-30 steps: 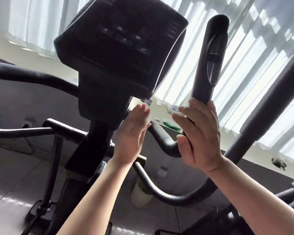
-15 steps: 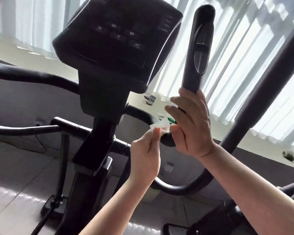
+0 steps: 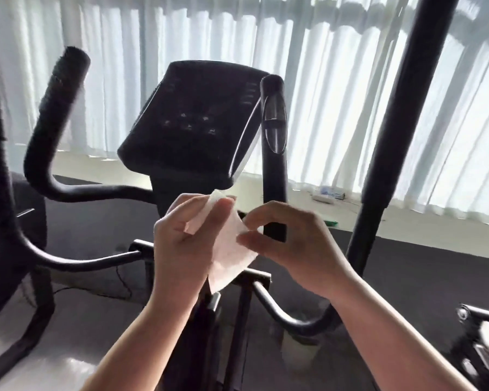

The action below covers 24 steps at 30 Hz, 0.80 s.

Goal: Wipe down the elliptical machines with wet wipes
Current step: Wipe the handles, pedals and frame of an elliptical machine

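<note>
Both hands pinch a wet wipe below the elliptical's console.

The floor is pale and shiny near the bottom left, with light glinting on it. The black elliptical machine stands on the floor, its middle post going down to it. A thin black cord lies on the floor by the post. Farther back runs a long pale window ledge, under the white curtains. Toward the right part of the ledge lie a few small things, too blurry to name, and a small green thing rests at its front edge.
</note>
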{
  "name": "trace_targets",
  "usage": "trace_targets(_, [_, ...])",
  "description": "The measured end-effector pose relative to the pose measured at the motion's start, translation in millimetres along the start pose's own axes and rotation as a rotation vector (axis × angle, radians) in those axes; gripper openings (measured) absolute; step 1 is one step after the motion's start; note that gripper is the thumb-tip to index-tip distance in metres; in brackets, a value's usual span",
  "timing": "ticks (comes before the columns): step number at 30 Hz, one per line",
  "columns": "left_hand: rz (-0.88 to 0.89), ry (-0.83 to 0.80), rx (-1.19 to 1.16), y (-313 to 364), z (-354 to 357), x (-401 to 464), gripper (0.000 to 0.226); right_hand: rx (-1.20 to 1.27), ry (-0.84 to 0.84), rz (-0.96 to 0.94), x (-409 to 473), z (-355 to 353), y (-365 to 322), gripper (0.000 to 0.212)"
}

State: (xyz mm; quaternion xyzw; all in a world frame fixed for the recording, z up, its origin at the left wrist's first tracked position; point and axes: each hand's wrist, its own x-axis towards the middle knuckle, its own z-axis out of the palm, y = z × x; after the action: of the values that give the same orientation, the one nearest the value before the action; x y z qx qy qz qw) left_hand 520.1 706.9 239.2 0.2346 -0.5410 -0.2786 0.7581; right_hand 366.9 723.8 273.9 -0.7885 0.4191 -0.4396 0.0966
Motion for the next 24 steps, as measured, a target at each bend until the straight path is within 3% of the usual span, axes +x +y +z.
trace_targets(3, [0.034,-0.025,0.045,13.4,12.5,8.3,0.011,0.211,-0.030,0.084,2.7,-13.4,-5.5,0.029])
trace_targets(5, [0.134,-0.034,0.136,23.3,27.7,18.3,0.011,0.395,-0.042,0.138,5.4,-25.9,-8.8,0.016])
trace_targets(7, [0.256,-0.020,0.258,31.9,46.5,31.7,0.015,0.583,0.026,0.174,9.3,-44.4,-11.5,0.008])
trace_targets(11, [0.400,0.000,0.238,41.8,88.3,61.4,0.023,0.899,0.130,0.173,21.8,-88.6,-22.1,0.017])
trace_targets(15, [0.482,0.033,0.240,53.5,130.2,86.1,0.034,0.916,0.252,0.106,35.7,-120.1,-36.8,0.021])
trace_targets(17, [0.534,0.044,0.301,51.5,139.1,100.4,0.032,0.649,0.529,-0.015,49.7,-140.6,-41.6,0.019])
trace_targets(19, [0.676,0.048,0.560,36.2,140.4,118.3,0.038,0.011,0.861,-0.367,73.2,-175.2,-45.2,0.018])
trace_targets(20, [0.771,0.043,0.739,25.1,139.6,127.4,0.040,-0.349,0.926,-0.561,89.6,-195.8,-44.1,0.022])
trace_targets(22, [0.888,-0.021,1.016,4.0,139.7,139.5,0.044,-0.988,0.837,-0.781,128.4,-239.9,-41.4,0.032])
trace_targets(24, [0.865,-0.094,1.112,-7.1,139.8,144.2,0.048,-1.403,0.607,-0.753,161.1,-274.9,-33.1,0.028])
